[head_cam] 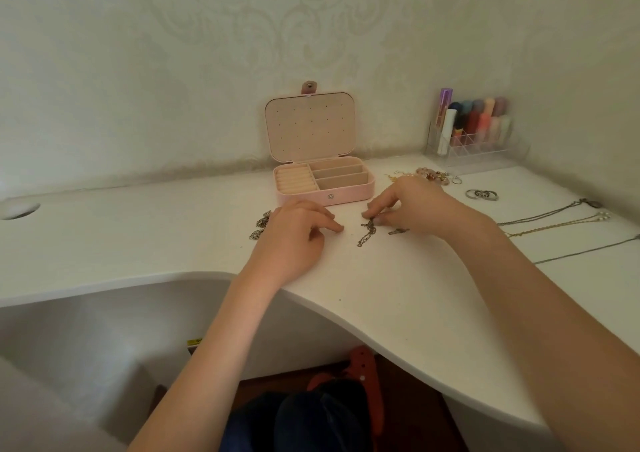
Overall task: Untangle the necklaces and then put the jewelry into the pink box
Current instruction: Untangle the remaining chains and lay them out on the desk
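Necklaces (367,231) lie tangled on the desk (398,295); right hand (412,209) pinches the chain, left hand (294,230) rests loosely curled, holding nothing. Pink box (323,183) sits open, apparently empty: nothing packed yet.

You have nothing legible here: the pink box (323,178) carries no lettering, the tubes in the clear organizer (474,133) are too blurred to read, and the small yellow sticker (194,342) under the desk edge shows dark marks you cannot make out
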A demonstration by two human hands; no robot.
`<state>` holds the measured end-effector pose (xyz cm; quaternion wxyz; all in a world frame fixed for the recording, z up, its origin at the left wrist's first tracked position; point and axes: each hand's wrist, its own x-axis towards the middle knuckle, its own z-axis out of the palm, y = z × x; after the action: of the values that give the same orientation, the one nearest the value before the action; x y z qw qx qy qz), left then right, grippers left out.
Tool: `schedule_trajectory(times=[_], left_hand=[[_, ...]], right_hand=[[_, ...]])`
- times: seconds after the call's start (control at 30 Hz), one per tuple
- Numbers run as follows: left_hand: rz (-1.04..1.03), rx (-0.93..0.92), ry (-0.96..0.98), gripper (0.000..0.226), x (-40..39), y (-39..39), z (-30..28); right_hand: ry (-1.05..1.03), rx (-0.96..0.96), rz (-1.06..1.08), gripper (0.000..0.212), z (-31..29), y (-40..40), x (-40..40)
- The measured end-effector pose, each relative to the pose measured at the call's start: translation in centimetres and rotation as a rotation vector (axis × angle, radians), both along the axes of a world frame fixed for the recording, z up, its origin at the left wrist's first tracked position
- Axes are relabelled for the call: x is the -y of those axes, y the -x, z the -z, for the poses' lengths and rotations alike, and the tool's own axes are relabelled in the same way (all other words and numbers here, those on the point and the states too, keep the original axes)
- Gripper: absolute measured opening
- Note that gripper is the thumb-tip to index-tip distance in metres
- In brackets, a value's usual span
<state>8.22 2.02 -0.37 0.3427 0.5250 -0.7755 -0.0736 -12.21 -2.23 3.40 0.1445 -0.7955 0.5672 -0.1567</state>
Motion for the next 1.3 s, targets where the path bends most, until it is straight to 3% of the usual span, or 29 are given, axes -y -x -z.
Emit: schedule_trajectory(times=[0.13,0.27,0.47,0.53,0.6,0.73,0.8,1.0,1.13,1.3], left_hand=[[-0.001,-0.008,0.001,0.046,0.1,0.0,0.1],[-0.019,-0.030,0.003,0.040,0.0,-0.1,0.1],[-0.035,-0.491,0.003,0.027,-0.2,0.7,-1.0],[0.015,-0.623,-0.081,0.017,-0.2,1.7,-1.6],[0.093,-0.740,-0.202,0.026,0.1,2.9,-2.2],[0.210,-0.806,-0.311,0.014,1.2,4.6,-2.3],[0.195,-0.851,-0.315,0.002,1.4,5.0,-1.9],[0.153,-1.002,-0.387,0.016,1.0,4.8,-2.1],[0.184,-1.085,-0.461,0.013,1.0,5.0,-2.1],[0.279,-1.073,-0.494,0.023,0.7,5.2,-2.0]], right_hand=[[0.120,0.080,-0.027,0.003,0.6,0.1,0.0],[0.139,0.129,-0.049,0.006,1.3,0.3,0.2],[0.033,0.635,-0.066,0.010,-0.8,-0.1,-0.5],[-0.008,0.753,-0.104,0.016,-1.5,-0.2,-0.7],[-0.041,0.813,-0.123,0.021,-1.8,-0.2,-0.9],[-0.179,0.969,-0.127,0.015,-1.9,0.1,-1.1],[-0.242,0.995,-0.093,0.015,-2.0,0.4,-1.0],[-0.316,0.928,-0.015,0.018,-2.0,0.5,-0.9],[-0.376,0.975,-0.031,0.011,-2.1,-0.5,-1.3],[-0.357,1.016,-0.014,0.010,-2.7,-1.1,-1.6]])
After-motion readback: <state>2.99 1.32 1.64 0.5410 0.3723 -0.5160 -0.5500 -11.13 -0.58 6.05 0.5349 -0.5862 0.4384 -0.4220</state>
